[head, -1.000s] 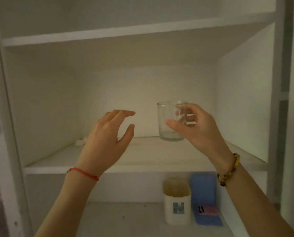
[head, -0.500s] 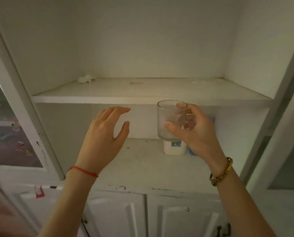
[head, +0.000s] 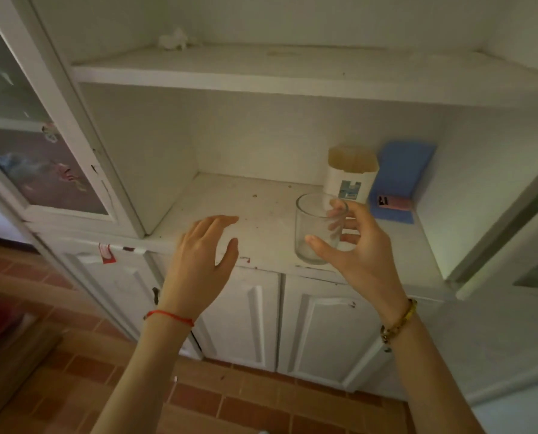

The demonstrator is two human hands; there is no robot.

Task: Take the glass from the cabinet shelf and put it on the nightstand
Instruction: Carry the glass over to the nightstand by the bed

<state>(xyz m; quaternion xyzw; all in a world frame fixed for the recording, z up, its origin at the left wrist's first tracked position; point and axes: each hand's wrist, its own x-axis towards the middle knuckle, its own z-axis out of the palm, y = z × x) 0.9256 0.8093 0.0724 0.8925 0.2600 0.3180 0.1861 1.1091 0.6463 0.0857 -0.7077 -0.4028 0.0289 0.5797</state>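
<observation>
— White cabinet (head: 292,126) fills the view, with terracotta floor tiles (head: 261,402) below it. Where is the glass (head: 319,228)?

— Off the shelf. The right hand (head: 360,249) holds it upright in the air, in front of the lower ledge (head: 230,208) of the cabinet, above the closed doors (head: 317,327). The thumb presses the near wall low down, and the fingers (head: 339,211) wrap the far side, showing through the clear wall.

— And the left hand (head: 203,261)?

— Empty. Its fingers are spread wide and loose, palm turned away, hovering beside the glass but well apart from it.

— What else sits in the cabinet?

— A white container (head: 350,175) with a tan top and a blue packet (head: 399,183) stand at the back right of the ledge, behind the glass. A small crumpled white scrap (head: 175,40) lies on the upper shelf (head: 292,73); I can't quite tell what it is.

— So which step is this?

— I'd say the pick is done and the carry is in hand. The glass looks empty, so spilling isn't the worry.

— What does the next move call for?

— No nightstand shows here, so the person most likely has to turn away from the cabinet and find it. The grip should stay firm on smooth glass, and the glass should stay level and clear of the open door frame (head: 73,120) on the left. Then it needs a gentle set-down, base flat, before the fingers let go.
</observation>
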